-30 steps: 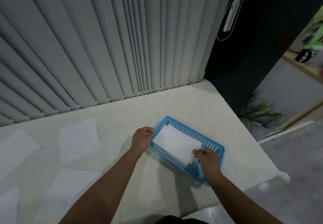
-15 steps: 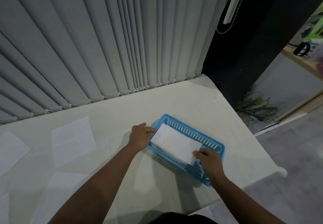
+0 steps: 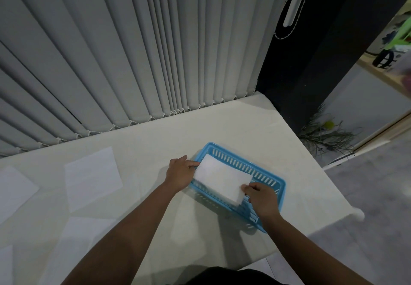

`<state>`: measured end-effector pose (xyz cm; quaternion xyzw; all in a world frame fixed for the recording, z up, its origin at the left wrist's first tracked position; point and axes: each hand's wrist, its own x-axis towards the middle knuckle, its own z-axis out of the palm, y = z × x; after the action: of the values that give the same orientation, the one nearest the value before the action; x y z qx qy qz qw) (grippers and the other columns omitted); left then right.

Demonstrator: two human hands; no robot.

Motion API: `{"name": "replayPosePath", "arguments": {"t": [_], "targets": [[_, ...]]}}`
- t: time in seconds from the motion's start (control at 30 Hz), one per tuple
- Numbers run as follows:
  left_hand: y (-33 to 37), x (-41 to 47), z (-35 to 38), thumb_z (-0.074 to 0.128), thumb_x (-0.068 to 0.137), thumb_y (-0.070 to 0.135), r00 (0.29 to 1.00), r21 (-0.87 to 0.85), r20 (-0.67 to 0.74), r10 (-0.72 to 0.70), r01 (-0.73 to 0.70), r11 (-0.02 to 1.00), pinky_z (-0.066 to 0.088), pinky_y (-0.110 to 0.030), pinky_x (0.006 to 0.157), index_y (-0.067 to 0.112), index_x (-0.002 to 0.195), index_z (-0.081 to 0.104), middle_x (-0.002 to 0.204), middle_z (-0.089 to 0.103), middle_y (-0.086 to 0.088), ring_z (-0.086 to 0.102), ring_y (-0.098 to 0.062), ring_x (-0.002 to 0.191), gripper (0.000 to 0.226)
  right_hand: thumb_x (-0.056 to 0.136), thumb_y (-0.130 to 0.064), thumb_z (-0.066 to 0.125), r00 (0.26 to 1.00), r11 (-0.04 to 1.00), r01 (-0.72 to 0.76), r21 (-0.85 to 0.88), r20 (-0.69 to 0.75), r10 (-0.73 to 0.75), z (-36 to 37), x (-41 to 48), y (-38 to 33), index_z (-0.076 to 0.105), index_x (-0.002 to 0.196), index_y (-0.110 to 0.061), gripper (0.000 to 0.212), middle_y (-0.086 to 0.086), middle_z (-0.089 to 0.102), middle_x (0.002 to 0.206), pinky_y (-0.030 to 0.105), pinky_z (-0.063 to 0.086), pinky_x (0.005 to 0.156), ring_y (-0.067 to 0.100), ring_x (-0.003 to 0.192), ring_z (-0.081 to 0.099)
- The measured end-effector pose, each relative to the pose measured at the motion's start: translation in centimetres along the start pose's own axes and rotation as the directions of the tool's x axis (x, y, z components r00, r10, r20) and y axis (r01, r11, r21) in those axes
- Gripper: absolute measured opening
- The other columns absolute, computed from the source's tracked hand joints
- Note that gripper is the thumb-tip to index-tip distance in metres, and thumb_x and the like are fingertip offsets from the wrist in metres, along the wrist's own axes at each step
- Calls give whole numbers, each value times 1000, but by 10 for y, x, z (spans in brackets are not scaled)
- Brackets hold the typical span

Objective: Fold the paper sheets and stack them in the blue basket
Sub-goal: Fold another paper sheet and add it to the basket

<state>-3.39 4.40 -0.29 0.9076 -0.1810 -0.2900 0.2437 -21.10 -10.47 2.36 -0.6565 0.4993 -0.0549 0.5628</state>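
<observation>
A blue slotted basket point(image 3: 270, 174) sits on the pale table near its right end. A folded white paper point(image 3: 220, 179) lies over the basket's opening, tilted slightly. My left hand point(image 3: 180, 172) pinches the paper's left edge at the basket's left rim. My right hand point(image 3: 262, 199) grips the paper's near right corner, over the basket's near wall. Unfolded white sheets lie on the left of the table: one point(image 3: 92, 177) near the middle, one point(image 3: 14, 189) at the far left, one point(image 3: 80, 238) nearer to me.
Grey vertical blinds point(image 3: 133, 51) hang along the table's far edge. The table point(image 3: 255, 126) ends just right of the basket, with a grey floor and a dry plant point(image 3: 322, 135) beyond it. A dark panel stands at the back right.
Both hands have kept hold of the folded paper over the basket. The paper has lowered slightly and my left fingers have shifted onto its edge. The camera has tilted a little.
</observation>
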Motion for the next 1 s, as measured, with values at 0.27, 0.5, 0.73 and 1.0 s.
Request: {"name": "replayPosePath", "arguments": {"t": [0.27, 0.5, 0.73, 1.0], "targets": [[2, -3, 0, 30, 100, 22, 1000, 53, -5, 25, -25, 998, 19, -37, 118, 32, 131, 56, 157, 29, -4, 18, -25, 144, 42, 87, -22, 67, 999, 1000, -21, 22, 25, 21, 0, 0, 1, 68, 68, -16, 20, 4, 68, 75, 32, 42, 67, 19, 67, 55], [4, -12, 6, 41, 97, 21, 972, 85, -193, 133, -118, 989, 33, -35, 109, 24, 134, 53, 148, 44, 0, 33, -23, 135, 39, 88, -35, 62, 967, 939, 197, -281, -101, -233, 1, 4, 23, 58, 120, -21, 35, -1, 60, 119, 37, 46, 89, 20, 108, 55], [0, -16, 29, 23, 97, 53, 944, 428, -49, 327, -276, 861, 12, -43, 119, 37, 149, 16, 162, 5, 0, 13, -27, 145, 55, 89, -64, 5, 852, 389, 498, -775, 353, -387, 14, 6, 35, 11, 152, -26, 73, -2, 1, 163, 45, -1, 119, 26, 149, -1], [-9, -16, 35, -13, 73, 72, 968, 472, -12, 252, -217, 854, -1, -49, 120, 33, 150, -8, 162, -11, -4, 3, -31, 149, 86, 73, -70, -20, 868, 345, 454, -821, 321, -379, 11, 7, 47, 0, 153, -23, 95, 2, -7, 162, 49, -12, 116, 30, 149, -8]]}}
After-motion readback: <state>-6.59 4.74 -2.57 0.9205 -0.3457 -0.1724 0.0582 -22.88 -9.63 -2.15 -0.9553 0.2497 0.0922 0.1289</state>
